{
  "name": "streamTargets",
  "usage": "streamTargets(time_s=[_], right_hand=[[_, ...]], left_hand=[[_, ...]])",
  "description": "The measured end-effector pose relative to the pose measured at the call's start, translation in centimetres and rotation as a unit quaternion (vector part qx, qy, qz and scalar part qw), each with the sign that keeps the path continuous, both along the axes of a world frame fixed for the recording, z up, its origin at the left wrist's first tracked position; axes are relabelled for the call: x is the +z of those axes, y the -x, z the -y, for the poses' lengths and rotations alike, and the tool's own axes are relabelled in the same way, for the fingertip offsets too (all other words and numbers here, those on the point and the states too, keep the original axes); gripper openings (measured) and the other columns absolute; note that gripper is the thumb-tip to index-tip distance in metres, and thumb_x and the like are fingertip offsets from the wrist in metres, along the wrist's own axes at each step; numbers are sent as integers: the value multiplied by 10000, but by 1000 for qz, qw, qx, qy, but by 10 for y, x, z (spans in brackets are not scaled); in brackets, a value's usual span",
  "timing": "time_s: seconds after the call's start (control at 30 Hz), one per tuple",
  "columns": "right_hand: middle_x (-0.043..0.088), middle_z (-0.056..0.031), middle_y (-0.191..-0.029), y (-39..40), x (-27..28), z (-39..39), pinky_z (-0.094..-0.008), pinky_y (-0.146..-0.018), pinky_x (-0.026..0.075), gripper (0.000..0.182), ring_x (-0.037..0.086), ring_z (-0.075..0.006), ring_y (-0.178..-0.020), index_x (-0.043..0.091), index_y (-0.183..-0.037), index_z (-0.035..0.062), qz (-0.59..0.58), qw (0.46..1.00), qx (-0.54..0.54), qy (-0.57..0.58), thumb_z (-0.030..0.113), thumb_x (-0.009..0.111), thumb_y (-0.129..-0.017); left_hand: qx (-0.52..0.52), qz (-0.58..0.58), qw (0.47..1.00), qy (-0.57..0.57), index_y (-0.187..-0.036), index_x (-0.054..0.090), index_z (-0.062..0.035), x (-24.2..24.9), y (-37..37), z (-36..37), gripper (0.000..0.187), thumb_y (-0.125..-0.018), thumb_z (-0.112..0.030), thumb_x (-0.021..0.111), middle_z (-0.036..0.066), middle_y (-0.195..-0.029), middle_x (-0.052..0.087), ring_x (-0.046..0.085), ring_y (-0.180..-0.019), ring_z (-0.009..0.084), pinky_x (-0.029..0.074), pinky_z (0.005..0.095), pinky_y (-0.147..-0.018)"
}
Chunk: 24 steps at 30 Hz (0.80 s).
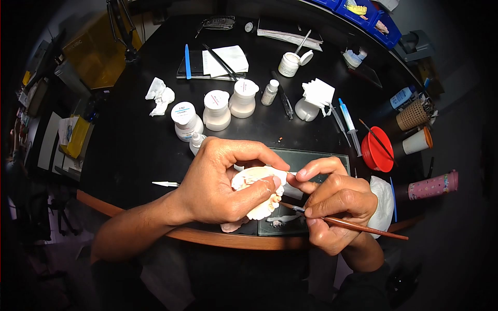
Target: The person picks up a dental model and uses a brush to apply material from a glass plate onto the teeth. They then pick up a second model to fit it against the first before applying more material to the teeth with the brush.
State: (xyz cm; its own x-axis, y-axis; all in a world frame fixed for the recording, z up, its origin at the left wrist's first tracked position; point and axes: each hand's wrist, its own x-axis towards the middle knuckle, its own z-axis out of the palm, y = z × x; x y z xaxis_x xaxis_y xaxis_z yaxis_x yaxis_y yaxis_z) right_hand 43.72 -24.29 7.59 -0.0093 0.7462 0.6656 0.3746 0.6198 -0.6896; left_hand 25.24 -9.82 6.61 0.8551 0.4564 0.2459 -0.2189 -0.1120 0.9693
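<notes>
My left hand is closed around a cream-coloured dental model, its thumb lying across the model and its index finger along the top. Close on the right, my right hand pinches a brush with a reddish-brown handle; the brush tip points left at the model's lower right side. The right index fingertip is near the model's upper right edge, beside the left index fingertip. Beneath the hands lies a glass slab with a whitish smear on it.
Behind my left hand stand white-lidded jars and a small bottle. An open jar is farther back. To the right are a syringe, a red bowl, a white tissue and a pink tumbler.
</notes>
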Motion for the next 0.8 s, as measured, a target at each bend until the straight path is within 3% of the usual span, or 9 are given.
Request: streamTargets(time_s=[0.13,0.8], right_hand=[[673,-87,-715,0,1,1,-422,-904,653,185,719,-362,-1013,687,-755,-5,4,1000,-1,2,-55,659,-579],[668,-53,-713,1,1,5,-357,-796,603,167,727,-357,-987,673,-754,24,4,1000,-13,9,-38,668,-599]], left_hand=[[-25,-27,999,-17,-1115,733,77,2,4,-3,229,-914,-14,673,119,-927,753,690,-820,88,539,234,-716],[-26,-19,999,-22,-1115,734,76,3,3,-3,232,-911,-15,672,127,-936,756,696,-825,94,544,238,-724]])
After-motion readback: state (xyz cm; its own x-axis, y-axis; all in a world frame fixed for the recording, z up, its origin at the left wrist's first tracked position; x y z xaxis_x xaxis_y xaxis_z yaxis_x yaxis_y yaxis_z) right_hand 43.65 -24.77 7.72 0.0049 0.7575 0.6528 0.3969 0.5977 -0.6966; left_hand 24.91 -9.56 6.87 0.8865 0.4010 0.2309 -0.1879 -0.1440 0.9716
